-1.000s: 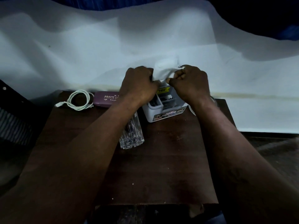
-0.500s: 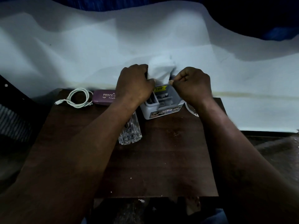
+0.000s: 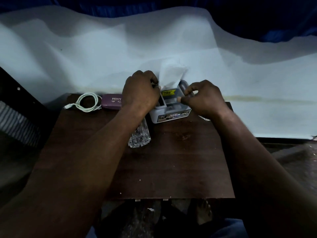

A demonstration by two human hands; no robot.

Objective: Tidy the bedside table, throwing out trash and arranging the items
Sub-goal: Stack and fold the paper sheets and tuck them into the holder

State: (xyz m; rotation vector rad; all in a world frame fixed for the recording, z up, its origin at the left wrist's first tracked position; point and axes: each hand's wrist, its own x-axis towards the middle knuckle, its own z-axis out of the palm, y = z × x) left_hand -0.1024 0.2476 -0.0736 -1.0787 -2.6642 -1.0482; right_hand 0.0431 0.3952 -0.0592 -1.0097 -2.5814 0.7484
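Right hand [image 3: 204,98] now off the one tissue [image 3: 171,73]; one organizer [image 3: 171,115], one glass [image 3: 139,136]

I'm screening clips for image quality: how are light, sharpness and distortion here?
Head view: dim, bluish light; the sheet is brightest, the table and forearms dark. Head view: wide-angle stretch enlarges them toward the lower corners. Head view: the tissue at the left hand looks soft, the organizer label readable.

Purple case [image 3: 111,101] — marked "PRINCE", second line cut off after "RO". Grey box [image 3: 153,117] — front sticker [image 3: 175,115] reading "OPEL"; yellow label [image 3: 169,92] above, digits illegible.
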